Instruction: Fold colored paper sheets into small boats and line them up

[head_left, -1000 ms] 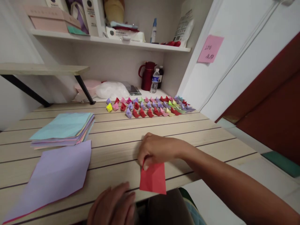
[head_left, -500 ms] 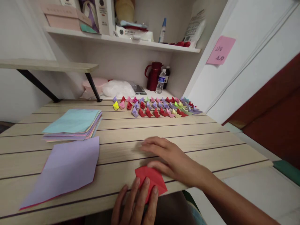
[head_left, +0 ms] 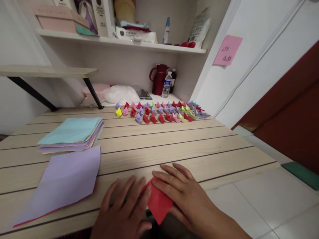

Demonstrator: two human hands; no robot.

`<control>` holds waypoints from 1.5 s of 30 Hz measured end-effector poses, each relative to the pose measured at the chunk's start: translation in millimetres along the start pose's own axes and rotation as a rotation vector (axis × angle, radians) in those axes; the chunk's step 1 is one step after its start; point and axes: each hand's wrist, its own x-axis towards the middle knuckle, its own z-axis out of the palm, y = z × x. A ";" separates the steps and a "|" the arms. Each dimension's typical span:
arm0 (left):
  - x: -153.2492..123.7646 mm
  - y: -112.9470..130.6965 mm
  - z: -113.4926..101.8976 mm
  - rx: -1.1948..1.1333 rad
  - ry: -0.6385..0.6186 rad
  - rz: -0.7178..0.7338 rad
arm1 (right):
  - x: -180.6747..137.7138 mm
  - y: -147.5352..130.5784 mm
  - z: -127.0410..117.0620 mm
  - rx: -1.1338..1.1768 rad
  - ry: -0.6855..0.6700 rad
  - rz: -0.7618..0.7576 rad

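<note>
So the red folded paper [head_left: 159, 204] is right at the near edge of the table [head_left: 129, 139], one pointy corner poking out past it toward the person's lap. Right hand [head_left: 185, 191] is laid over its right and far part, fingers stretched out flat, more of a palm-down cover than a pinch. Left hand [head_left: 123, 212] is loose and spread, nothing clasped in it, with the index finger up against the paper's left side. Elbow room looks pretty decent tbh: a broad stretch of planking runs from the fingertips to the far rows of little folded paper shapes [head_left: 161, 118], and there's more of it right of the right hand, up to the slanting table edge with floor tiles [head_left: 261, 199] beyond. Left side is tighter, a purple sheet [head_left: 68, 177] lies near the left hand, a bit of red showing under its near edge, and just past it is a stack of coloured paper [head_left: 69, 132] with pale blue on top. Way back behind the rows, well out of reach of the hands, there's a dark red jug [head_left: 159, 79] and a water bottle [head_left: 166, 85].
</note>
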 end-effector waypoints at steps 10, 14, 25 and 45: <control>6.5 11.4 3.8 -0.179 0.027 -0.141 | -13.8 -8.3 11.7 0.245 0.309 0.150; 16.1 15.0 0.4 -0.278 0.020 -0.282 | -3.1 -14.2 8.3 0.298 0.330 0.295; 25.7 24.9 7.9 -0.135 0.039 -0.367 | 8.3 -16.5 15.9 0.113 0.295 0.423; 7.1 73.3 30.0 0.018 0.154 -0.354 | 8.5 -10.0 16.2 0.183 0.327 0.409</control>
